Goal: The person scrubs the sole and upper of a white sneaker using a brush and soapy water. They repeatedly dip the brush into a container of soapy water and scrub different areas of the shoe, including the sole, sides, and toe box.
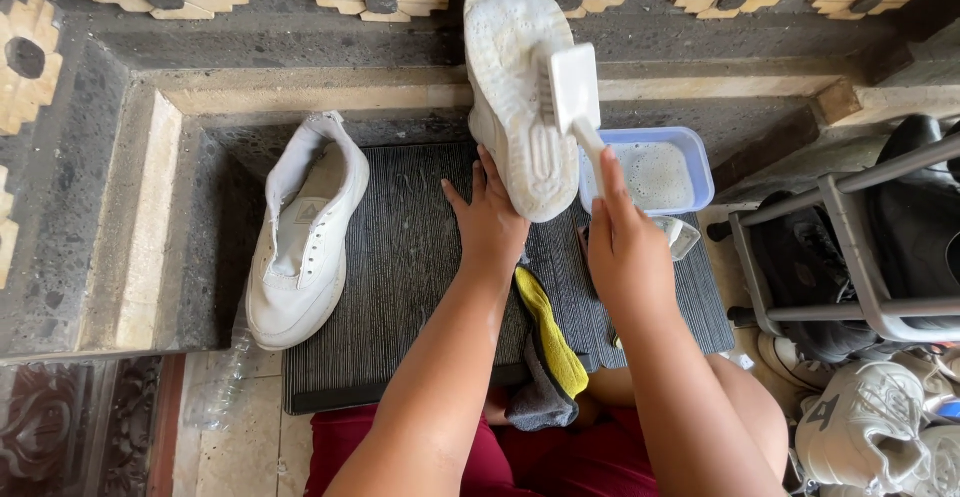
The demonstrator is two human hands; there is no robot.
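Observation:
My left hand holds a white sneaker upright by its heel end, the pale sole facing me. My right hand grips the handle of a white scrub brush, whose head presses on the sole. A second white sneaker lies on its side to the left, on the dark ribbed mat.
A blue-rimmed tub of soapy water sits behind my right hand. A yellow and grey cloth lies on my lap. A grey metal shoe rack with dark shoes stands right, light sneakers below it. A stone ledge borders the left.

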